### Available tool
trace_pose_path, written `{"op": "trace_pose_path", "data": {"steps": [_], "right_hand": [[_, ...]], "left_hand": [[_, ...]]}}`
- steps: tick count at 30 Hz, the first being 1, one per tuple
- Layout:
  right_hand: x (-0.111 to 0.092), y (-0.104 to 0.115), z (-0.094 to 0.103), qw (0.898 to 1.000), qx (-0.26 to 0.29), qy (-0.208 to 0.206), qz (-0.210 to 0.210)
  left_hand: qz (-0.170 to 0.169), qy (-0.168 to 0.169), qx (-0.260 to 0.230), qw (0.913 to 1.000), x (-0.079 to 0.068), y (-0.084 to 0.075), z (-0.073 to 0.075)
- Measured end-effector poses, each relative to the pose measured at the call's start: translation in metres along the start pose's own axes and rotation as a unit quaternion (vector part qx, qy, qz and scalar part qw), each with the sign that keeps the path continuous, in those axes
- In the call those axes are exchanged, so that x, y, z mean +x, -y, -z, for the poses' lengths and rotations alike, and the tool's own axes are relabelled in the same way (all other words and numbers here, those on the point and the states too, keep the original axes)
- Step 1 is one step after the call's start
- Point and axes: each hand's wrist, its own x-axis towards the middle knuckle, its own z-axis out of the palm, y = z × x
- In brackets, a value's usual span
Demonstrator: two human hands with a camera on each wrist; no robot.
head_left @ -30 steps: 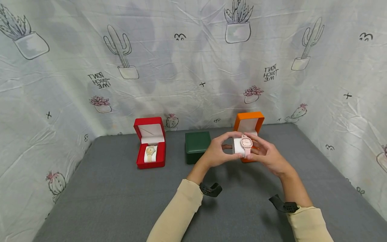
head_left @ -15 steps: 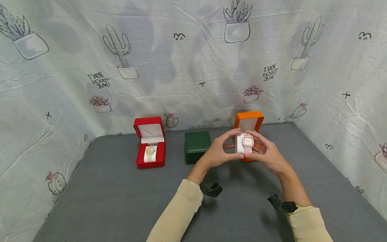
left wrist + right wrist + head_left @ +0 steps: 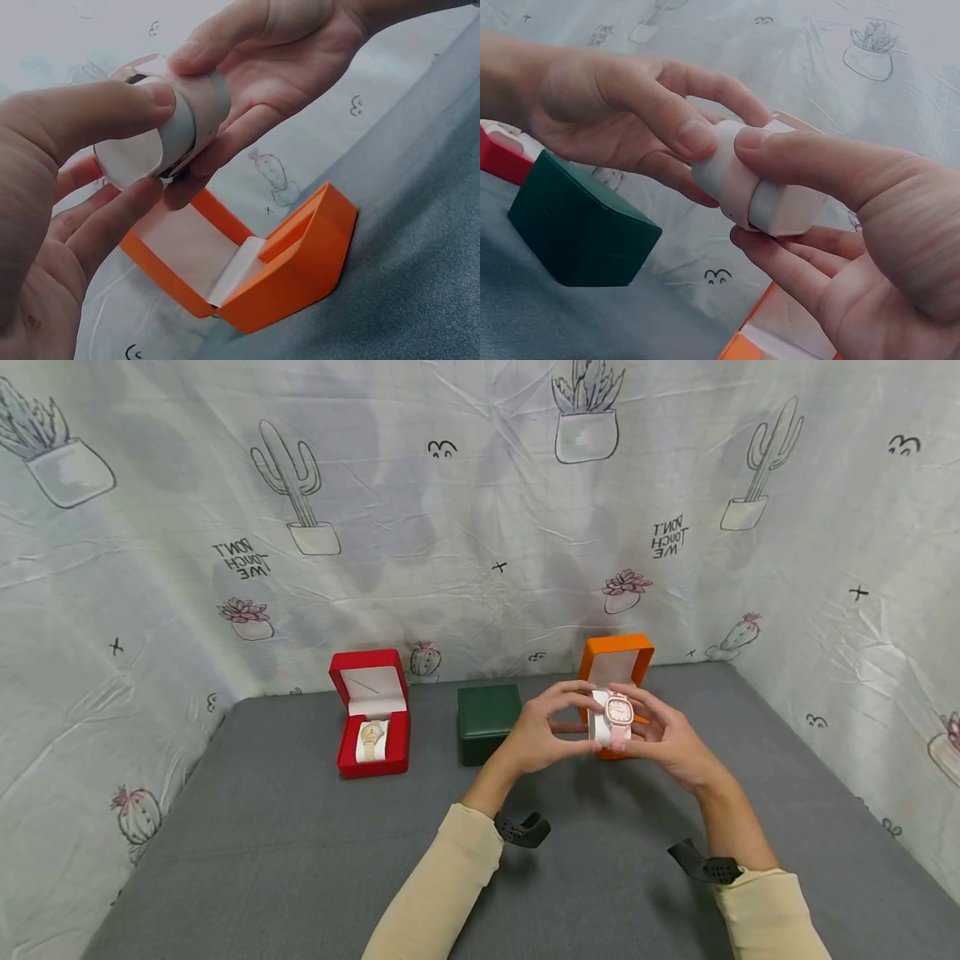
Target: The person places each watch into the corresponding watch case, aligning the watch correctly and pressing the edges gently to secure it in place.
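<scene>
A pink-strapped wristwatch [image 3: 619, 711] with a rounded-square face is wrapped around a white cushion [image 3: 598, 728], held up above the table. My left hand [image 3: 549, 731] pinches the cushion's left end between thumb and fingers. From the other side my right hand [image 3: 666, 742] grips the watch, its thumb on the pink strap [image 3: 740, 184] in the right wrist view. Behind the hands stands the orange watch box [image 3: 617, 646], its lid raised and its lower part mostly hidden by them. The left wrist view shows an unfilled slot in that orange box [image 3: 289, 296].
On the left, an open red watch box [image 3: 365, 658] holds a gold-coloured watch [image 3: 372, 737] on a white cushion. A closed dark green box [image 3: 489, 714] sits between the red and orange ones. A cactus-print curtain [image 3: 480, 510] rises behind the grey tabletop [image 3: 285, 843].
The watch and its cushion have shifted slightly right between my hands. My left fingers have changed position on the cushion. The boxes stay where they were.
</scene>
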Motion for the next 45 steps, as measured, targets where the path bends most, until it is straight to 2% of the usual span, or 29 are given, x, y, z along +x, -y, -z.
{"op": "trace_pose_path", "data": {"steps": [5,7,14,16,22,30,45], "right_hand": [[0.001,0.001,-0.001,1.000,-0.008,-0.001,0.001],[0.001,0.002,-0.002,1.000,-0.006,-0.001,-0.001],[0.002,0.006,-0.002,0.997,-0.056,-0.043,-0.003],[0.002,0.007,-0.002,0.997,-0.063,-0.043,-0.003],[0.001,0.007,-0.001,0.998,-0.052,-0.024,0.004],[0.001,0.005,0.000,0.999,-0.048,-0.007,0.005],[0.000,0.004,0.002,0.997,-0.077,0.002,-0.004]], "left_hand": [[-0.003,0.008,0.011,0.9999,-0.001,-0.018,0.001],[-0.004,0.008,0.013,0.9999,-0.002,-0.020,0.002],[0.016,-0.018,0.025,0.9994,-0.001,0.004,0.002],[0.014,-0.018,0.028,0.9993,0.000,0.008,0.003],[0.011,-0.006,0.022,0.9997,-0.001,0.008,0.003],[0.043,0.008,0.008,0.9990,0.001,0.006,0.003],[0.027,-0.007,0.001,0.9996,0.000,0.010,0.001]]}}
